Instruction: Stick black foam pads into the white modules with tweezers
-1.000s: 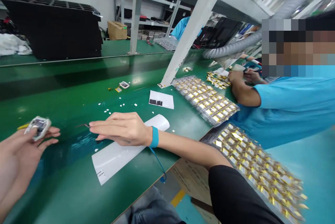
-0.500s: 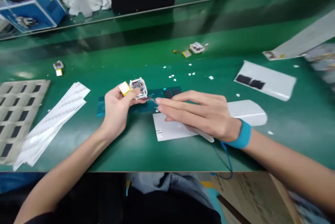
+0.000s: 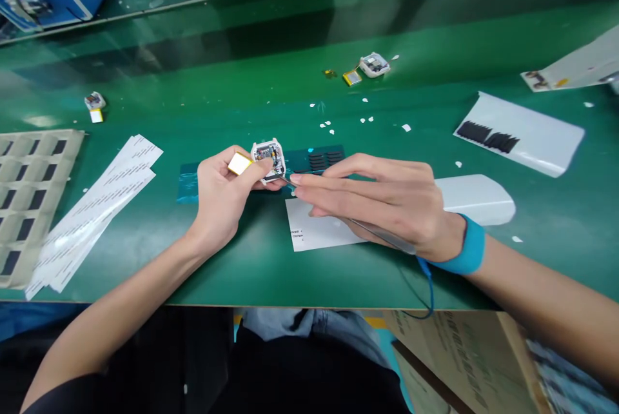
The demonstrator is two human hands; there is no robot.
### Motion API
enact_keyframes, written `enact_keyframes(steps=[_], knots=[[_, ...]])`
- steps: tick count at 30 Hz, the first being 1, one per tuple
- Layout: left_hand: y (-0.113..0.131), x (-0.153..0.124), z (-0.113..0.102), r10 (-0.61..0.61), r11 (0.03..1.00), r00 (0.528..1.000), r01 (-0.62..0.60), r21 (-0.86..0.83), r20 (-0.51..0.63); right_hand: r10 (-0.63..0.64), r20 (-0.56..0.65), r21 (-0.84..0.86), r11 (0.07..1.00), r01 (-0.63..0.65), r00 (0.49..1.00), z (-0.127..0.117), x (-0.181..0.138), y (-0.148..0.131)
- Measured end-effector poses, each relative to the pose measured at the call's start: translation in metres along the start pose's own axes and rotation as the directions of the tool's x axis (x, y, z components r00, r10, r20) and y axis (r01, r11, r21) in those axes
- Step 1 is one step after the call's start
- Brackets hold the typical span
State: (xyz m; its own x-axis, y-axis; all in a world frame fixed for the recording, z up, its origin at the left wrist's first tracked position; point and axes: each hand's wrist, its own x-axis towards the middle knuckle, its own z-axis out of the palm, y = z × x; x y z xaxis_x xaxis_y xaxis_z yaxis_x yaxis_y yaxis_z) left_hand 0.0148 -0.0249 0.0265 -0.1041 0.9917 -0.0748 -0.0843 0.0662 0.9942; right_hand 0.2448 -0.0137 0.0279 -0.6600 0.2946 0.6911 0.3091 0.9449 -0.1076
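My left hand [image 3: 217,198] is closed round a small white watch-shaped housing [image 3: 277,147] with its circuit board exposed, thumb pressed on the inside. A yellow-edged battery [image 3: 240,163] sticks out beside it, over the fingers. Between the fingers of my right hand [image 3: 396,198] is a pair of tweezers [image 3: 387,238], its tip at the housing's lower right edge. Whether the tip grips anything is too small to tell. Beneath both hands lies a blue-green strip [image 3: 188,183] bearing several black pads [image 3: 325,161]. A white sheet [image 3: 314,228] is partly under my right hand.
Two more housings, one far left [image 3: 95,101] and one at the back [image 3: 374,65], lie with batteries attached. A beige tray [image 3: 48,198] and printed strips [image 3: 101,207] are left. Backing paper with black strips [image 3: 546,137] lies right. A blue cord [image 3: 430,291] hangs from my wristband [image 3: 471,246].
The view has tilted down and shifted slightly. Both hands keep their holds, and the tweezers stay at the housing's lower right edge, lying a little flatter.
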Motion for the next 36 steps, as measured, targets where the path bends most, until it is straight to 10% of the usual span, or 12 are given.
enact_keyframes(steps=[23, 30, 36], knots=[[-0.008, -0.002, 0.002, 0.173, 0.982, 0.983, -0.167, 0.09, -0.067, 0.073, -0.012, 0.115, 0.991, -0.071, 0.997, 0.005, 0.003, 0.0], [-0.01, 0.004, 0.0, 0.207, 0.974, 0.978, -0.204, 0.094, -0.028, 0.021, -0.086, -0.081, 0.996, -0.028, 0.996, 0.001, 0.0, 0.009], [-0.001, 0.067, -0.02, 0.298, 0.898, 0.953, -0.265, 0.35, -0.044, -0.095, -0.152, -0.209, 0.976, 0.062, 0.984, 0.003, 0.003, 0.011]])
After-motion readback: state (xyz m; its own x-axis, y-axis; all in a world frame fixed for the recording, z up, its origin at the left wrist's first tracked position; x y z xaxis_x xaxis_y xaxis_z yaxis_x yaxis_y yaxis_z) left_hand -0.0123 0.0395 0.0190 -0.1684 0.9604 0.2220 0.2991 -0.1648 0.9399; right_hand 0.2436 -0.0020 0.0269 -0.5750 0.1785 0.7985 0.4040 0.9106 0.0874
